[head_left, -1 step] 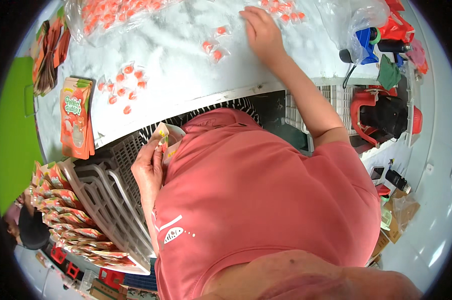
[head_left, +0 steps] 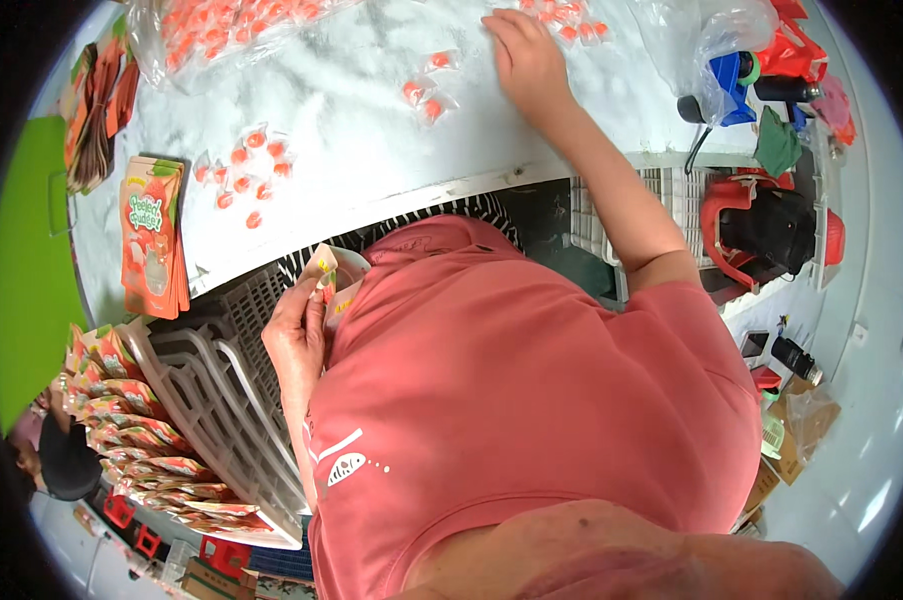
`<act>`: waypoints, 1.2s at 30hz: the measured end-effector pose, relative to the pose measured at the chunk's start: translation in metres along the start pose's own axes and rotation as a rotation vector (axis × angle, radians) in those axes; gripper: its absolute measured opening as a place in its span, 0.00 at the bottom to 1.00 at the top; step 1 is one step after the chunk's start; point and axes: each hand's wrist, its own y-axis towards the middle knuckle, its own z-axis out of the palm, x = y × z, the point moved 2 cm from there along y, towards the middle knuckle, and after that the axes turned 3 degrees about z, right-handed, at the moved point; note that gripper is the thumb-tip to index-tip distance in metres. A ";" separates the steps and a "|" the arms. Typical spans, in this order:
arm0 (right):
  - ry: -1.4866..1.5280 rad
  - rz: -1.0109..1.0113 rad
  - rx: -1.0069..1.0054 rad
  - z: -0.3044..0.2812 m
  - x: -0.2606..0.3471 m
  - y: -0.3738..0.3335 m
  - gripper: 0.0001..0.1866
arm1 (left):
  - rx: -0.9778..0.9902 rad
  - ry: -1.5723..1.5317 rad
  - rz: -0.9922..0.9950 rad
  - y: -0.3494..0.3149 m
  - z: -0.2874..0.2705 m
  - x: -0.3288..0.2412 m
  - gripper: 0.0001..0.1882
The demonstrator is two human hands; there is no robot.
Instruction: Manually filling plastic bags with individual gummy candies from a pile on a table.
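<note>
At the table's near edge, my left hand (head_left: 295, 325) is closed on an orange-and-cream candy pouch (head_left: 347, 268), held against my shirt with its mouth spread. My right hand (head_left: 526, 60) reaches across the white marbled table (head_left: 341, 120), its fingers stretched out and its palm side hidden. Beside those fingers, at the far edge, lies a group of clear-wrapped orange-red candies (head_left: 569, 32). To the left of this hand sit 3 loose wrapped candies (head_left: 431, 108). Farther left, several more wrapped candies (head_left: 241, 184) lie scattered.
A large clear bag of candies (head_left: 236, 35) lies at the far left. Stacked flat pouches (head_left: 151, 240) rest on the table's left edge. Below them, a crate (head_left: 271, 535) holds several filled pouches. Clear plastic bags (head_left: 706, 45) and a blue tape dispenser (head_left: 731, 90) stand far right.
</note>
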 end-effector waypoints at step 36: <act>-0.285 -0.077 0.119 0.010 -0.060 -0.008 0.16 | 0.028 -0.047 -0.009 0.007 0.004 0.000 0.09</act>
